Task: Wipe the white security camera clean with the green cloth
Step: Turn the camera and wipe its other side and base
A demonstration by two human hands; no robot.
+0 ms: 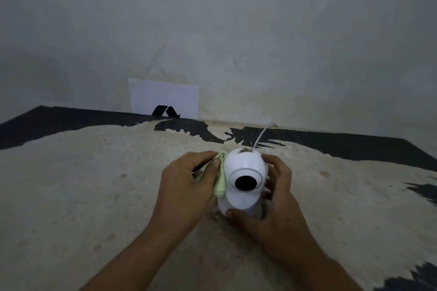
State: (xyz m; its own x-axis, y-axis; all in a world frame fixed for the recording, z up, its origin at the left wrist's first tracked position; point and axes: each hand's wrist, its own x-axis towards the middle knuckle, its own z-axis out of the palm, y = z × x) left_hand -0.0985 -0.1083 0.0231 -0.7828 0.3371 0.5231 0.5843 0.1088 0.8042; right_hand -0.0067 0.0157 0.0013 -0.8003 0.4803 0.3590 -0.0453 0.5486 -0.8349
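Observation:
The white security camera (244, 168) stands upright on the worn table, its round black lens facing me. A patch of brown dirt sits on top of its dome. My left hand (186, 186) holds the bunched pale green cloth (220, 182) and presses it against the camera's left side. My right hand (274, 198) wraps around the camera's right side and base, thumb on the front of the base. A thin white cable (262, 134) runs from the camera's back toward the wall.
The table (94, 184) has a beige surface with peeling black patches along its far edge and right side. A white sheet of paper (163, 98) with a black mark leans against the grey wall behind the table.

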